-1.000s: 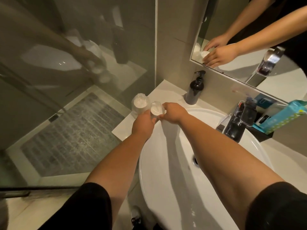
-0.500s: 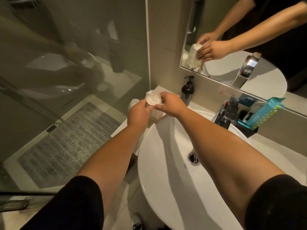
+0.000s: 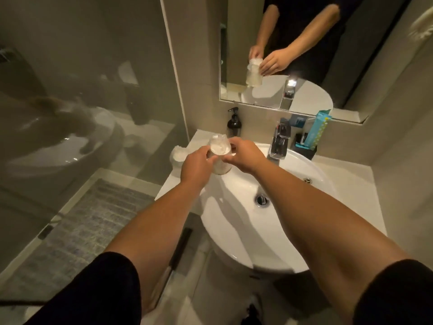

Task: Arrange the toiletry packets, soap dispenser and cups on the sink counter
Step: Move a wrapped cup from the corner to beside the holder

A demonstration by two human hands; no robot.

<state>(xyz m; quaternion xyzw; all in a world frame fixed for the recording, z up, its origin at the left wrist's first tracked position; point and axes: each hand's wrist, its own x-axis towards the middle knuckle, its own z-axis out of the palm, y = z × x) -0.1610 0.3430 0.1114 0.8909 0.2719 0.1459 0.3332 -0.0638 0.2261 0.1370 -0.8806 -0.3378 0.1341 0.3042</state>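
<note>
Above the counter [image 3: 199,139], both hands grip an unlabelled wrapped cup [image 3: 219,158].

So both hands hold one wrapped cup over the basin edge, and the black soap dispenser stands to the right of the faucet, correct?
Not quite. The head view shows the dispenser left of the faucet. Both hands, left and right, do hold the cup.
</note>
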